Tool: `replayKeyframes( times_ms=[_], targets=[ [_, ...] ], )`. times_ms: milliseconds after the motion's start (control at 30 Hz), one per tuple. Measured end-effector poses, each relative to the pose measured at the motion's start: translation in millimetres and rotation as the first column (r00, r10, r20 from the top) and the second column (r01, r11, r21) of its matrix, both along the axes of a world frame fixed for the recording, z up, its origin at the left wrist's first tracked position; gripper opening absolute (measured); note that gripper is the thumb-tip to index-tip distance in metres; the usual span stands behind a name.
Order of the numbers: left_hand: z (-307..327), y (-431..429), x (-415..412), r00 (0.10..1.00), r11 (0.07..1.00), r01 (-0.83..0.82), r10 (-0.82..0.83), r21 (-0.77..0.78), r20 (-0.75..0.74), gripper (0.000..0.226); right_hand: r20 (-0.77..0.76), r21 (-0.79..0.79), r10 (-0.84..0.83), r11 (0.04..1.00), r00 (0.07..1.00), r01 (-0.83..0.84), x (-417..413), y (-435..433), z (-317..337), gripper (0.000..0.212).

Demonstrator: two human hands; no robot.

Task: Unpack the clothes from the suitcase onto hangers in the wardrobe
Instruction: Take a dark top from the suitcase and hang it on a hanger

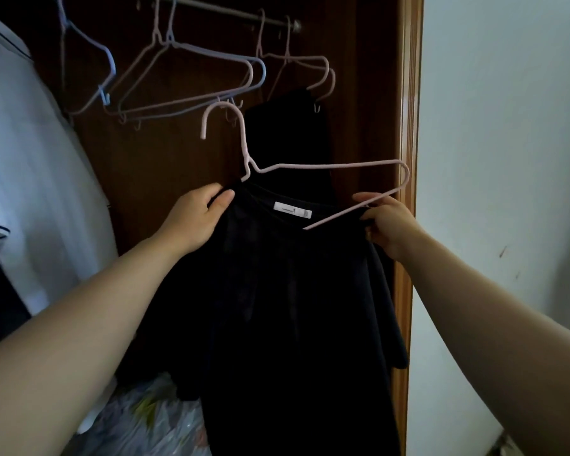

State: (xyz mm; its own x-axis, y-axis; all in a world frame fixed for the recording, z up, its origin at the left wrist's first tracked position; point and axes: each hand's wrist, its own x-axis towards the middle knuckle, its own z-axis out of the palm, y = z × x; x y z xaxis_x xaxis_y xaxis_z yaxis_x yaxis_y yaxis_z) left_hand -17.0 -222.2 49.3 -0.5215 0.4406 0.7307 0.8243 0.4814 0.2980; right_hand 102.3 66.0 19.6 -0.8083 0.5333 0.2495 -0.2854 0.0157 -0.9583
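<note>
Scanning from the left edge: a white fabric garment with dark trim (30, 159) hangs there, filling the left of the frame. Upper left to upper centre: a grey metal rail (231, 13) carries empty wire hangers, some lavender-blue (191, 93), some pale pink (320, 65). Lower left: a crinkled translucent plastic bag (145, 419) sits under the left forearm.

Left grip (195, 218): bare hand, thumb and fingers pinching the left shoulder of the black fabric T-shirt (293, 307), just beside the collar. The T-shirt hangs centre frame in front of the dark wood wardrobe back, with its white neck label (293, 210) facing the camera.

The pink wire hanger (326, 166) is partly inside the collar. Its hook is free in the air below the rail, its left arm is hidden by fabric, and its right shoulder end sticks out above the neck opening. Behind it, a second black garment (290, 136) hangs from a pink hanger on the rail.

Right grip (389, 225): fingers curled on the T-shirt's right shoulder, with the hanger's lower bar at the fingertips. Cannot tell if the bar is pinched too.

Right of frame: orange-brown wooden wardrobe frame (408, 93), then a white wall (507, 126).
</note>
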Motion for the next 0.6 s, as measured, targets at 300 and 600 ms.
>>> replayKeyframes(
  times_ms=[300,600],
  targets=[
    [-8,-9,-2,0.998,0.999,-0.051,0.051,0.016,-0.021,0.043,0.155,-0.202,0.008,0.979,0.988,0.024,10,16,-8,0.041],
    [-12,-5,7,0.998,0.987,-0.013,0.002,0.158,0.068,0.047,0.314,-0.248,0.029,0.967,0.949,0.053,13,6,-10,0.033]
  ],
)
